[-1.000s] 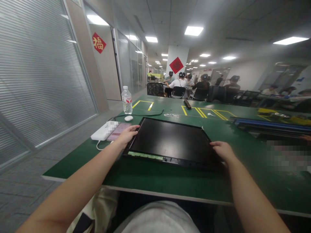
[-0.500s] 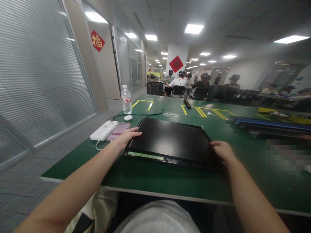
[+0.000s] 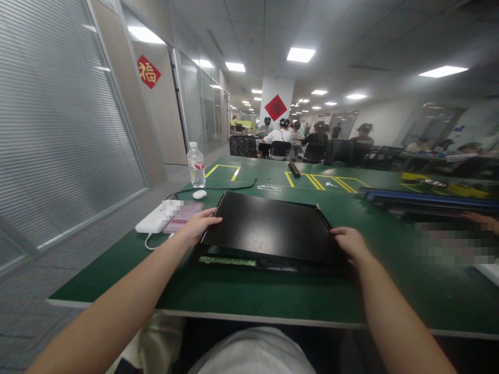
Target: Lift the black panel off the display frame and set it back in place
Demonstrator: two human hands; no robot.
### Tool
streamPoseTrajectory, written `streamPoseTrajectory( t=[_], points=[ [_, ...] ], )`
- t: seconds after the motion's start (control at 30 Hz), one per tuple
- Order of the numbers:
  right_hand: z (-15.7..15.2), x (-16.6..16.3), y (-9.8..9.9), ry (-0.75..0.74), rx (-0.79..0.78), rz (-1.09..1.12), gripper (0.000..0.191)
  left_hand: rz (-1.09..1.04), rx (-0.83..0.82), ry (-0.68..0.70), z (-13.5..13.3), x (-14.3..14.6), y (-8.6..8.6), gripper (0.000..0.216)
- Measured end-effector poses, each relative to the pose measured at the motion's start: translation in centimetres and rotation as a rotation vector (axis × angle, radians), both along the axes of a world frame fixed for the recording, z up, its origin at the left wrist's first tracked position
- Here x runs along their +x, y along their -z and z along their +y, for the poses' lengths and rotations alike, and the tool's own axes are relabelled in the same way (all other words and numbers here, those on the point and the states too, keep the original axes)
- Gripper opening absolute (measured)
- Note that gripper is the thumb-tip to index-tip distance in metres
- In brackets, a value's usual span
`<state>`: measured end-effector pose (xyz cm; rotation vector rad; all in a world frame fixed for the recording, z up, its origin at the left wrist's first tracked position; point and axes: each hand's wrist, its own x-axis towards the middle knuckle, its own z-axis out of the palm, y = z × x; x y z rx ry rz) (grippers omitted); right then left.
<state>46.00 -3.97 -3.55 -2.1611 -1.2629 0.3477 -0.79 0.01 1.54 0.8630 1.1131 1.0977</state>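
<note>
A flat black display panel [image 3: 268, 226] lies tilted in front of me, its near edge raised above a dark frame. Under that edge a green circuit board strip [image 3: 228, 261] shows in the black frame [image 3: 304, 268]. My left hand [image 3: 200, 226] grips the panel's left side, thumb on top and fingers along the edge. On the opposite side my right hand [image 3: 351, 243] is closed on the panel's right edge. The undersides of both grips are hidden by the panel.
Left of the panel are a white power bank [image 3: 154, 218], a phone [image 3: 184, 215], a white earbud case [image 3: 199, 194] and a water bottle [image 3: 196, 165]. Long dark bars [image 3: 421, 200] lie at the right, near another person's hand [image 3: 483, 221]. The green table [image 3: 265, 301] carries yellow tape.
The panel's near edge has risen in both hands, widening the gap over the frame and baring more of the green strip. The view has shifted slightly.
</note>
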Motion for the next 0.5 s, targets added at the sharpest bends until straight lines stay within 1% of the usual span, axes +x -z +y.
streamPoseTrajectory(
  t=[0.17, 0.33, 0.5],
  points=[
    [0.01, -0.01, 0.09, -0.005, 0.018, 0.001, 0.038, 0.017, 0.027, -0.005, -0.05, -0.03, -0.01, 0.062],
    [0.04, 0.0, 0.27, -0.005, 0.038, 0.005, 0.036, 0.046, 0.037, 0.0, -0.02, -0.12, 0.06, 0.068],
    [0.15, 0.14, 0.49, -0.018, 0.044, -0.013, 0.037, 0.053, 0.04, -0.022, -0.13, 0.03, -0.08, 0.064]
  ],
)
